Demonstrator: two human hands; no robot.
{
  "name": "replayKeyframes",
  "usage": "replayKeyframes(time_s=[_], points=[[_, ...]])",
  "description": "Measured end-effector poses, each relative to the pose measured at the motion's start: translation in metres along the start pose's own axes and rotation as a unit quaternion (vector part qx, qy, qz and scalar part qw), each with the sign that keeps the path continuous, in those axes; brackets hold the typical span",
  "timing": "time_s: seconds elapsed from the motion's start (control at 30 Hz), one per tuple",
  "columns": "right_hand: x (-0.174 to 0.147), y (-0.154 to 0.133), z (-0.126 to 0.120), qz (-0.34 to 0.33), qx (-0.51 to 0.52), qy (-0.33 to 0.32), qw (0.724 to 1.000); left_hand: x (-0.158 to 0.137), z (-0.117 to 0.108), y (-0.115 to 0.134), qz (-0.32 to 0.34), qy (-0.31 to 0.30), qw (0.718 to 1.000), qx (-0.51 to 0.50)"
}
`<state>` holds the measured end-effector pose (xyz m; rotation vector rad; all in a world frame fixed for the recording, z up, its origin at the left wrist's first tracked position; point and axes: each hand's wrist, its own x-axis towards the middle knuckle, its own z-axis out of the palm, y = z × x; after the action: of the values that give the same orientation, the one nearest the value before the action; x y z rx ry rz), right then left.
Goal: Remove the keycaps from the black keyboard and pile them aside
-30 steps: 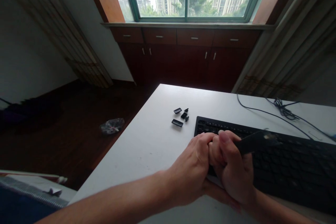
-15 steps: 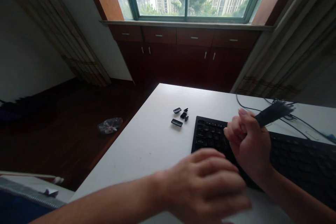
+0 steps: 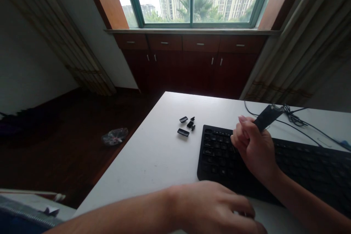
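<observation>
Hands apart. Grips flat black tool point(image 3: 265, 117) in right hand point(image 3: 254, 144), over left part of black keyboard point(image 3: 214, 153), with fingers curled tight and tool's wide end slanting up and rightward. Holds left hand point(image 3: 215, 206) low, near keyboard's front edge, with fingers bent and blurred — cannot tell whether closed on anything. On white surface point(image 3: 142, 157), beyond keyboard's left end: small loose black pieces point(image 3: 183, 132). Behind keyboard — coiled dark cable point(image 3: 294, 119).
</observation>
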<state>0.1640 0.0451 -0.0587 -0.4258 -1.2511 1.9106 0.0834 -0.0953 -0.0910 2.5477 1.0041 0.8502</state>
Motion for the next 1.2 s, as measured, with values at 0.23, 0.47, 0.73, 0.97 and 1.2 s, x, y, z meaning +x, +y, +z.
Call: replayKeyframes(time_s=[0.23, 0.47, 0.73, 0.97, 1.2], points=[[-0.001, 0.002, -0.003, 0.007, -0.007, -0.015, 1.0, -0.046, -0.09, -0.042, -0.213, 0.319, 0.901, 0.2], [-0.002, 0.001, -0.003, 0.016, 0.009, -0.019, 1.0, -0.083, -0.096, -0.075, -0.437, 0.343, 0.813, 0.173], [-0.003, 0.001, -0.001, 0.018, 0.01, -0.018, 1.0, -0.075, -0.083, -0.074, -0.459, 0.344, 0.809, 0.127], [-0.012, -0.002, 0.008, 0.047, 0.037, -0.024, 0.998, -0.067, -0.078, -0.061, -0.43, 0.352, 0.819, 0.146], [-0.032, 0.001, 0.027, 0.127, 0.082, -0.063, 0.987, -0.043, -0.057, -0.03, -0.127, 0.2, 0.967, 0.09]])
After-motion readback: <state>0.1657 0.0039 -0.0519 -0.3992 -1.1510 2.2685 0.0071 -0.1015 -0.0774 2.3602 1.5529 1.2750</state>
